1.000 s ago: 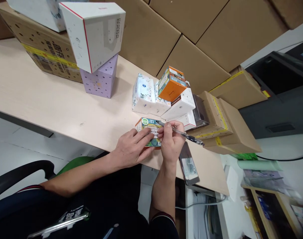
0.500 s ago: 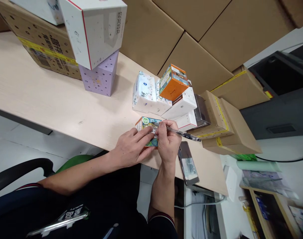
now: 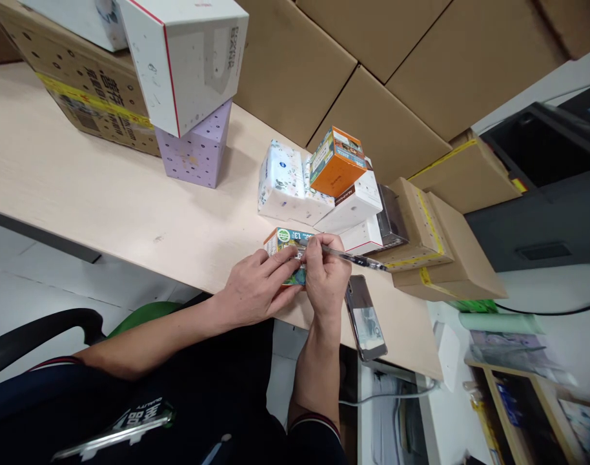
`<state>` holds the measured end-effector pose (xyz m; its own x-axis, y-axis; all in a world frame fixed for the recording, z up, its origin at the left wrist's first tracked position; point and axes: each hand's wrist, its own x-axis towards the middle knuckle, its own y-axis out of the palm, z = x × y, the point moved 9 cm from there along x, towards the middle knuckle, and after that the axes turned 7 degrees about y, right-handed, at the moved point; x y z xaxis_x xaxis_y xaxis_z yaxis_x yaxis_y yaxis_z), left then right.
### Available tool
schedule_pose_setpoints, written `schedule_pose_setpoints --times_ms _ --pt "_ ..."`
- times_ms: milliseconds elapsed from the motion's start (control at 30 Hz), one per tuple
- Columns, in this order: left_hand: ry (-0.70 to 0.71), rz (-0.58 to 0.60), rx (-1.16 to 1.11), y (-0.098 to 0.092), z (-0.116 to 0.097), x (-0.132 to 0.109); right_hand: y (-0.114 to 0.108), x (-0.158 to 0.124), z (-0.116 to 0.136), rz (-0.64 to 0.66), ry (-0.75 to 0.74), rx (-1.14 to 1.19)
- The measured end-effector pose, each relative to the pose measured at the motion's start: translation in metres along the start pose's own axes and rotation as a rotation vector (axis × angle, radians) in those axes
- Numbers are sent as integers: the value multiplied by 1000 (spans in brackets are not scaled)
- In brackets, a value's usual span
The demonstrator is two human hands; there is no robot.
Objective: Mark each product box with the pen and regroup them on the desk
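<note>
Left hand [image 3: 254, 287]: being kept laid over the small box [image 3: 286, 237], which is being supported on the tabletop [image 3: 130, 206] near its front edge. Fingers are being held lightly bent on the upper face, thumb toward the near side; whether the box is being pinched or only pressed down cannot be told.

Right hand [image 3: 328, 274]: the pen [image 3: 347, 254] is being pinched between thumb and fingers, its tip being aimed at the printed upper face. Contact of the tip cannot be resolved, the fingers being partly in the way.

Change over the last second: the pen and right hand are being brought across the box toward the left hand, so that more of the box's right end is being covered. No clear shift of the left hand or of the box is being noted. Judgement: the box is being steadied while its upper face is being worked with the pen; any mark being made is too small to confirm.

Surroundings: the phone [image 3: 366, 316] is being left just beside the right wrist. Beyond the box, an orange box [image 3: 337, 174] is being held up by the stacked goods beside the tissue packs [image 3: 281, 174].
</note>
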<state>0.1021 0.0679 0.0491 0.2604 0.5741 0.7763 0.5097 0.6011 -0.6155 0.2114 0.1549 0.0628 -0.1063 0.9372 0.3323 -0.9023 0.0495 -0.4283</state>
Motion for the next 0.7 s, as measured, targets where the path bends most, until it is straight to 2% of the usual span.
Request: schedule_pose_setpoints --times_ms 400,467,600,700 --pt "-10 21 -23 4 0 -2 1 1 -2 31 6 27" --pt "-9 20 -17 4 0 -3 -2 -1 -2 -29 14 65" --pt "-8 35 -12 5 -1 -4 -20 -10 -13 -230 74 218" --pt "-2 21 -19 2 -1 -3 -42 -19 -25 -333 91 90"
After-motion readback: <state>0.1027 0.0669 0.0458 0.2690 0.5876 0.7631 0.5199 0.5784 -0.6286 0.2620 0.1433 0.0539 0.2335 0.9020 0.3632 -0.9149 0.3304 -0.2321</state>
